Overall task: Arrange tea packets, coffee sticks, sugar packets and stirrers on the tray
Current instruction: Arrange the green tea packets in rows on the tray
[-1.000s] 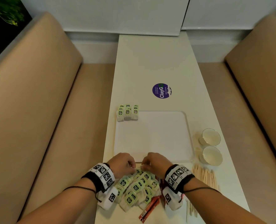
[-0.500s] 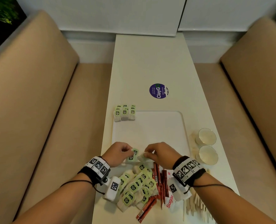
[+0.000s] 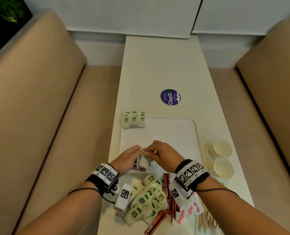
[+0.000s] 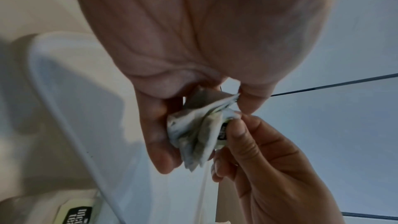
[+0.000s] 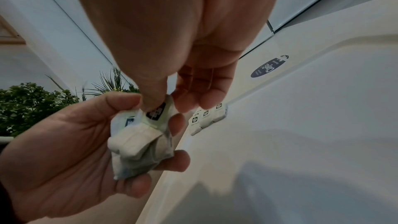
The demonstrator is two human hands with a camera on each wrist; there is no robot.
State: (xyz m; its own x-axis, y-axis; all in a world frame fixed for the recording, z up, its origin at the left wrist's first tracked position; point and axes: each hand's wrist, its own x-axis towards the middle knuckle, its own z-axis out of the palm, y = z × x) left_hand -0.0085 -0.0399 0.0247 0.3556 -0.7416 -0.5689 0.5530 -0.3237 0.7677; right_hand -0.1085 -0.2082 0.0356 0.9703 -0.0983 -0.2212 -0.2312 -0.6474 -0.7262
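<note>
While gripped: tea packets (image 3: 142, 160), two-handed.

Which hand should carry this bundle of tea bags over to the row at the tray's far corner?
Probably the left hand: it grips the tea bag bundle, and the row sits on its side. The right hand only pinches the top tag.

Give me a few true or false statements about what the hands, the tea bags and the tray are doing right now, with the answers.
1. Both hands hold one small bunch of tea bags. True: left hand grips it, right hand pinches its top.
2. The row of tea bags sits at the tray's far left corner. True.
3. The red coffee sticks lie on the tray. False: they lie on the table, nearer than the tray.
4. The two cups stand left of the tray. False: right of it.
</note>
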